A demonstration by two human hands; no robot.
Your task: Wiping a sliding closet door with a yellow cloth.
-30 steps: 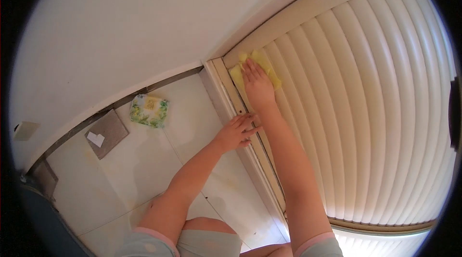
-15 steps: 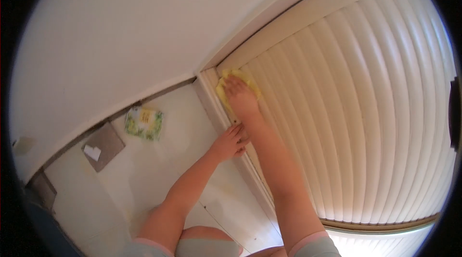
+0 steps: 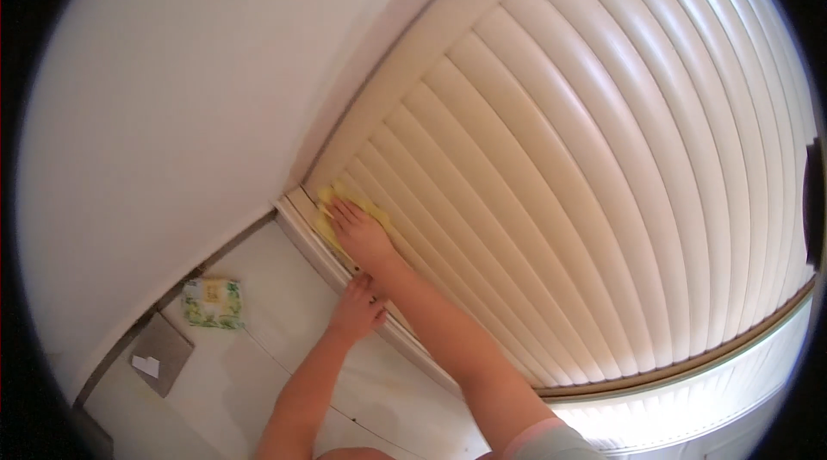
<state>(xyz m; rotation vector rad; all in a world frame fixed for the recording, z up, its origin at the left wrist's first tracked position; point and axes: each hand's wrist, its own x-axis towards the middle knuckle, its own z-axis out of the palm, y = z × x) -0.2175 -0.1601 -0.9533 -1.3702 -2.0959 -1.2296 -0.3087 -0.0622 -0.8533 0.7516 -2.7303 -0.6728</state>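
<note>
A yellow cloth (image 3: 379, 217) lies under my right hand (image 3: 360, 234), which presses it with outstretched fingers into the lower corner of a cream ribbed panel (image 3: 517, 193). The cloth's edges show around the fingers. Just below that wrist, my left hand (image 3: 357, 309) rests on the pale frame rail (image 3: 312, 240) along the panel's foot. Its fingers reach over the rail, slightly apart, with nothing seen in them. My right forearm passes over part of the rail.
A white wall (image 3: 189, 90) meets the pale tiled floor (image 3: 301, 313) at the left, with a dark gap along the join. On the floor are a green-and-white printed packet (image 3: 213, 303) and a grey tile (image 3: 172, 352) bearing a white scrap (image 3: 146, 365).
The view has shifted, so the corner and both hands appear lower and further left. My right hand is still on the cloth in the corner, and my left hand is still on the rail.
</note>
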